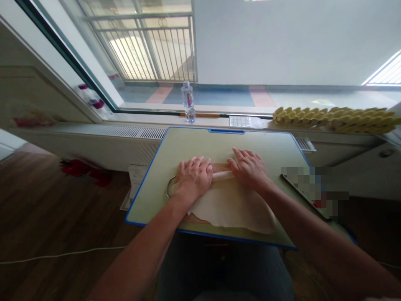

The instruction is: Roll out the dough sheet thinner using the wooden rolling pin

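Note:
A pale sheet of dough (pixel 232 209) lies spread over a wooden board (pixel 194 218) on a small table (pixel 150 196) with a blue rim. A rolling pin (pixel 222 175) lies across the far edge of the dough, mostly hidden under my hands. My left hand (pixel 194 177) presses flat on the pin's left part, fingers together and stretched forward. My right hand (pixel 249 168) presses flat on its right part in the same way. Both palms face down.
A water bottle (pixel 188 102) stands on the window sill beyond the table. A yellow egg-crate foam strip (pixel 335 118) lies along the sill at right. A dark tablet-like thing (pixel 308 196) rests on the table's right edge. Red items (pixel 81 169) lie on the wooden floor at left.

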`<state>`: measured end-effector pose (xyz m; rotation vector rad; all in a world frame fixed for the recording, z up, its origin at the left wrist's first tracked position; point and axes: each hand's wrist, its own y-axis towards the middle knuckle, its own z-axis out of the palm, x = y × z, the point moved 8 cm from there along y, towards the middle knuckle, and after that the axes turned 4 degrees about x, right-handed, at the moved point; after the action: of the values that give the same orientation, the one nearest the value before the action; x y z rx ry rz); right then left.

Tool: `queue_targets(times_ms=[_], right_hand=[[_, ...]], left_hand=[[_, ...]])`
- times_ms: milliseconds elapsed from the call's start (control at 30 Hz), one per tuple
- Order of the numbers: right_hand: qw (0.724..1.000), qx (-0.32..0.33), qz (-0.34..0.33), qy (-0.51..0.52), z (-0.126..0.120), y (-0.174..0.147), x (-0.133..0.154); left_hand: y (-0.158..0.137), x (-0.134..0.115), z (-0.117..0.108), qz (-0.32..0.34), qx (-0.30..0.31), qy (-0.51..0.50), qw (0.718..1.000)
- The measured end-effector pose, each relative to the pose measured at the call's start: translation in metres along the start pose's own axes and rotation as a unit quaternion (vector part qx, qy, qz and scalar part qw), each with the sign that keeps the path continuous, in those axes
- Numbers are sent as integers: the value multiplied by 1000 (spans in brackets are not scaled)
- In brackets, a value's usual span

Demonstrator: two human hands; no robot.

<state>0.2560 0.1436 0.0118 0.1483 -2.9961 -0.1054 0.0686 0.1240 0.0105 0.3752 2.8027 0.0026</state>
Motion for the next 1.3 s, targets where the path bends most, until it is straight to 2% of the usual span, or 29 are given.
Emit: queue_targets(times_ms=[200, 333, 700, 867, 967, 1067, 1300], right_hand=[[1000, 27, 9, 10, 5, 19, -2], [999, 34, 13, 8, 6, 16, -3], [1000, -6, 26, -12, -3, -48, 4], [999, 37, 27, 9, -7, -67, -2], [997, 62, 49, 25, -11, -60, -14], [996, 55, 65, 37, -14, -46, -21], [998, 29, 39, 45, -10, -26, -18]], left_hand=[[22, 10, 7, 8, 21, 20, 1000], [18, 10, 7, 5, 16, 25, 1000], [-31, -15, 2, 17, -24, 53, 998], [-36, -30, 3, 17, -21, 16, 1000], [-33, -35, 2, 23, -28, -2, 999], [-28, -37, 4, 32, -27, 3, 999], [-8, -34, 7, 34, -14, 35, 999]])
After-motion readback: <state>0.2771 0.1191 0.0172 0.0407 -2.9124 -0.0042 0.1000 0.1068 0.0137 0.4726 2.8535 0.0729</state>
